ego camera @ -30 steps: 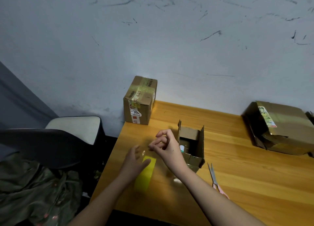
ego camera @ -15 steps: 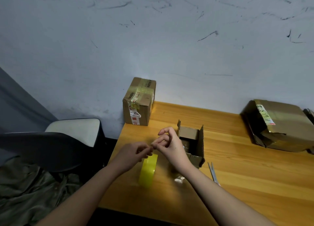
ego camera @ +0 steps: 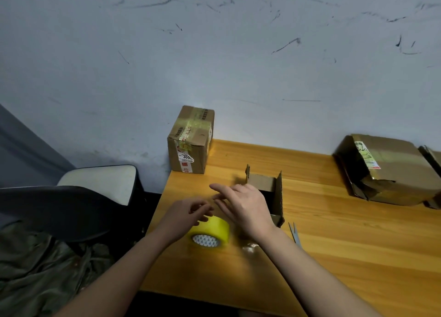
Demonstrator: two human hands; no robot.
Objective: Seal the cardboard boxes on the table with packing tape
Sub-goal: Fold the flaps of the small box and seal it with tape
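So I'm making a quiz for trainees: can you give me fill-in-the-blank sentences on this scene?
1. The tape roll is coloured ____.
2. The open box has its flaps pointing ____.
3. The scissors lie on the ____ side of the open box.
4. The sealed box stands at the table's far ____ corner.

Missing: yellow; up; right; left
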